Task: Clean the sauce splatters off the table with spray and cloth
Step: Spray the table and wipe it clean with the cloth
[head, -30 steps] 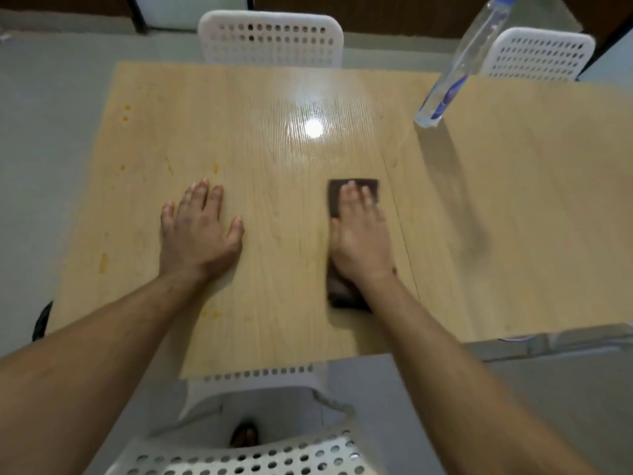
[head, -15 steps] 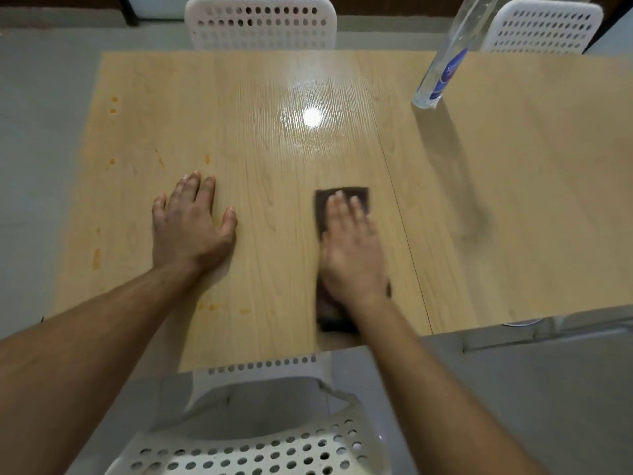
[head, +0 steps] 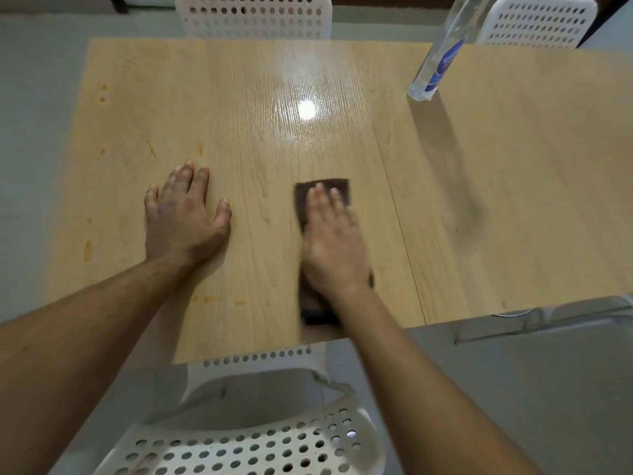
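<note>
My right hand (head: 334, 246) lies flat with straight fingers on a dark brown cloth (head: 310, 303), pressing it against the light wooden table (head: 513, 200); the cloth shows above my fingertips and below my wrist. My left hand (head: 183, 217) rests flat on the table to the left, fingers spread. Orange sauce splatters (head: 88, 250) dot the left part of the table, with more small spots (head: 205, 299) near the front edge beside my left forearm. A clear spray bottle (head: 438, 60) with a blue label stands at the back right; its top is cut off.
A white perforated chair (head: 253, 437) sits tucked at the near edge below me. Two more white chairs (head: 255, 15) stand at the far side. A seam (head: 394, 200) runs front to back across the tabletop, right of the cloth. A light glare (head: 306, 109) shines at centre.
My right hand has slid the cloth towards the near edge of the table. The left hand has stayed planted in the same spot. The camera has tilted slightly.
</note>
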